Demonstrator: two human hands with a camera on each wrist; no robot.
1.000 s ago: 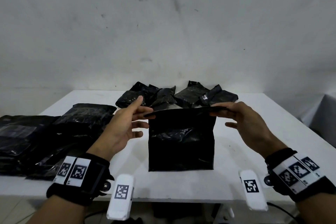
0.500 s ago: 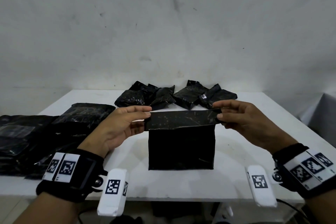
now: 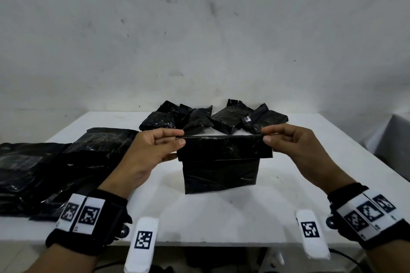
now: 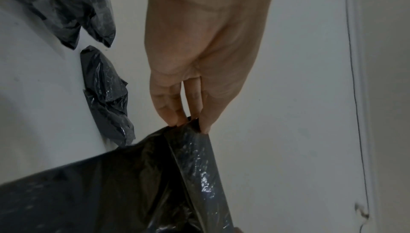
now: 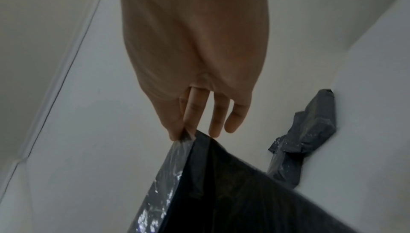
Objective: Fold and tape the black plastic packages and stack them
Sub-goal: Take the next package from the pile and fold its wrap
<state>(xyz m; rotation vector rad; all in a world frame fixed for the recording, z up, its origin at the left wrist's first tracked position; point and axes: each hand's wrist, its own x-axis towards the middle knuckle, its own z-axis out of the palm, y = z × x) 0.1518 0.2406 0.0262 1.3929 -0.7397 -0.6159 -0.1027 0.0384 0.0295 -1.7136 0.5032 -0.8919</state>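
wristbands of black fabric with white square-code tags [image 3: 85,214] sat nearest the camera on both forearms, at the front edge of the white rectangular table [image 3: 221,217]. beyond them, the glossy black plastic package [image 3: 219,173] lay flat on the table's middle, its upper part lifted and turned toward the person as a folded flap [image 3: 225,147]. left hand [image 3: 150,150] pinched the flap's left top corner between thumb and fingertips [image 4: 175,114]; right hand [image 3: 295,146] pinched the right top corner the same way, thumb against index finger, while the other two fingers [image 5: 235,119] seen in the right wrist view hung loose just beside the plastic. to the left, well apart from the held package, lay a flat pile of black plastic bags [image 3: 55,168]. farther back, near the table's far edge, a row of small crumpled black plastic bundles [image 3: 213,118] rested together. behind everything rose a scuffed white wall [image 3: 199,29].
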